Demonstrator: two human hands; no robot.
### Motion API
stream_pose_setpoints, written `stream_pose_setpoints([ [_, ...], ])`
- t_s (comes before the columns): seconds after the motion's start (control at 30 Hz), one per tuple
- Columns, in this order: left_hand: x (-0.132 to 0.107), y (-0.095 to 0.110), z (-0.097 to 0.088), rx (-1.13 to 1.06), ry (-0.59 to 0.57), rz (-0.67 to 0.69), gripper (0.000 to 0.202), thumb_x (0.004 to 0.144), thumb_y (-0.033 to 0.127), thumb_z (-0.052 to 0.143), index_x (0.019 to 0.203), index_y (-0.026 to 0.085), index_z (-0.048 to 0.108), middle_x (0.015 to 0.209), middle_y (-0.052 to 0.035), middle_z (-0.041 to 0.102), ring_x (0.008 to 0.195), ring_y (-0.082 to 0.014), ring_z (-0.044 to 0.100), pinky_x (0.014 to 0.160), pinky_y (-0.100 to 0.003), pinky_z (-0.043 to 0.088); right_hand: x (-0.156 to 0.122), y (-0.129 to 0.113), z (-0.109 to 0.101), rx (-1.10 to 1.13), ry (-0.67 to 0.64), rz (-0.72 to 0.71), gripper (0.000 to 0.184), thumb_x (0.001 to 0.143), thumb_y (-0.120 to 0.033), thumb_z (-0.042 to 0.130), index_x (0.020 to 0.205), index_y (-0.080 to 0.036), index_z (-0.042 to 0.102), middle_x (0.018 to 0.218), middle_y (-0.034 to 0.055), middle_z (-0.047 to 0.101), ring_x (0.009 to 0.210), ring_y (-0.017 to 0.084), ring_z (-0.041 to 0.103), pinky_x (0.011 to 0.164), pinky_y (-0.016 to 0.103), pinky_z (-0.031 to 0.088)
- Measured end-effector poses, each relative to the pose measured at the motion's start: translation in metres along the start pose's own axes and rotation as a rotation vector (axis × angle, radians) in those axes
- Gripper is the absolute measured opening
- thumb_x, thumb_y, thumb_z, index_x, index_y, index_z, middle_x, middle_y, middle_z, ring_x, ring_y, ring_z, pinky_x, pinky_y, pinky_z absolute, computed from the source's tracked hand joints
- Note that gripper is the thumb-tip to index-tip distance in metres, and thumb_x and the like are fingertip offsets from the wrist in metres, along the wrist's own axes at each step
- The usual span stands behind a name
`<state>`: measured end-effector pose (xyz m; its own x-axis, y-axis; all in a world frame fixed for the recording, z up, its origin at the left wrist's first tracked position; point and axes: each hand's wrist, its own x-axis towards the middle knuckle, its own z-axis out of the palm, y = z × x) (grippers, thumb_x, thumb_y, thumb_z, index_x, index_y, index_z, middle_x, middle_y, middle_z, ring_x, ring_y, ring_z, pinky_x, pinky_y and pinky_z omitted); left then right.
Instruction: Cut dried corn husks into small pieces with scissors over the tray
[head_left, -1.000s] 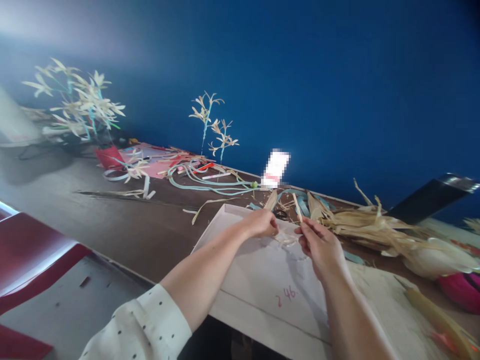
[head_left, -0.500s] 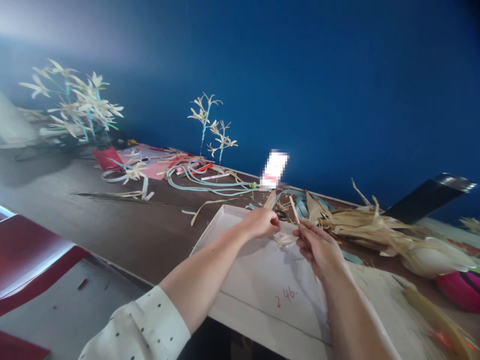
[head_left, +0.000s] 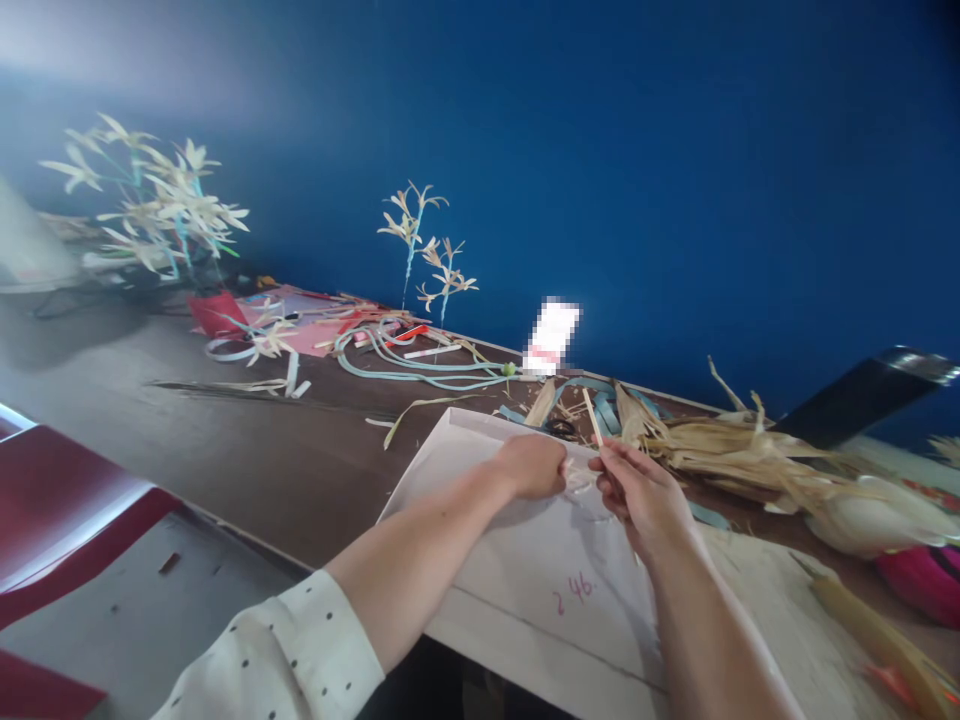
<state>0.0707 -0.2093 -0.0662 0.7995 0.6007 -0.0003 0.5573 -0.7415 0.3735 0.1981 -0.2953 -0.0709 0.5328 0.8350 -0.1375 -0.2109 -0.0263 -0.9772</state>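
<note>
My right hand (head_left: 643,495) is closed round a thin pale wooden stick (head_left: 591,416), which points up and slightly left out of the fingers. Just to its left, my left hand (head_left: 534,466) has its fingers curled in, and whatever lies between them is hidden. Beside the left fingertips are some pale husk-like pieces (head_left: 577,474), lying over a shallow white cardboard tray (head_left: 510,570). Pink handwriting marks the tray's floor.
Dried corn husks (head_left: 720,445) spread right of my hands, near a dark cylinder (head_left: 855,400). Light-blue tubing (head_left: 420,375) lies coiled behind. Husk flowers on blue stems (head_left: 409,235) stand against the blue wall, with a larger bunch (head_left: 172,205) at left. A phone-like blurred bright rectangle (head_left: 553,335) leans there.
My left hand has moved a little right and down, closer to the pale pieces, and its fingers are more tucked in. My right hand still holds the stick in nearly the same place.
</note>
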Motion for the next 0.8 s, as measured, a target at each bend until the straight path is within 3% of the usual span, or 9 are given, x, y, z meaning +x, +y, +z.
stream_pose_setpoints([
  [0.13,0.001,-0.005,-0.006,-0.093,-0.055,0.014,0.019,0.069,0.026,0.051,0.079,0.021,0.066,0.081,-0.0038,0.067,0.074,-0.0179,0.060,0.062,-0.025,0.042,0.001,0.000,0.001,0.007,0.000,-0.008,0.043,0.060,-0.034,0.076,0.097,-0.017,0.063,0.063,-0.0002,0.059,0.045,0.005,0.042,0.035,0.012,0.023],
  [0.23,0.001,-0.008,-0.010,-0.167,-0.074,0.024,0.022,0.072,0.035,0.052,0.080,0.020,0.067,0.079,-0.0031,0.067,0.073,-0.0160,0.059,0.063,-0.023,0.041,0.001,0.000,0.001,0.010,0.004,-0.019,0.042,0.059,-0.035,0.076,0.095,-0.017,0.063,0.062,-0.0005,0.058,0.044,0.005,0.041,0.034,0.013,0.021],
  [0.33,0.002,-0.011,-0.010,-0.173,-0.018,-0.007,0.031,0.076,0.043,0.048,0.077,0.019,0.067,0.077,-0.0046,0.066,0.074,-0.0174,0.059,0.064,-0.025,0.042,0.001,0.000,0.000,0.011,0.002,-0.031,0.041,0.059,-0.035,0.076,0.094,-0.018,0.064,0.062,-0.0004,0.058,0.044,0.005,0.041,0.034,0.013,0.021],
  [0.5,0.001,-0.008,-0.003,-0.084,0.061,-0.036,0.021,0.074,0.025,0.048,0.083,0.021,0.067,0.088,-0.0052,0.068,0.084,-0.0196,0.061,0.073,-0.028,0.045,0.000,0.000,0.000,0.002,0.008,-0.039,0.044,0.057,-0.036,0.077,0.095,-0.019,0.064,0.062,-0.0006,0.059,0.044,0.006,0.042,0.034,0.014,0.022],
  [0.8,-0.002,0.001,-0.004,0.003,0.009,-0.039,0.021,0.075,0.028,0.047,0.082,0.018,0.064,0.088,-0.0100,0.067,0.084,-0.0231,0.062,0.073,-0.031,0.047,0.002,0.001,-0.001,-0.002,0.012,-0.050,0.044,0.057,-0.037,0.078,0.095,-0.018,0.064,0.063,-0.0006,0.059,0.044,0.005,0.042,0.034,0.013,0.023],
])
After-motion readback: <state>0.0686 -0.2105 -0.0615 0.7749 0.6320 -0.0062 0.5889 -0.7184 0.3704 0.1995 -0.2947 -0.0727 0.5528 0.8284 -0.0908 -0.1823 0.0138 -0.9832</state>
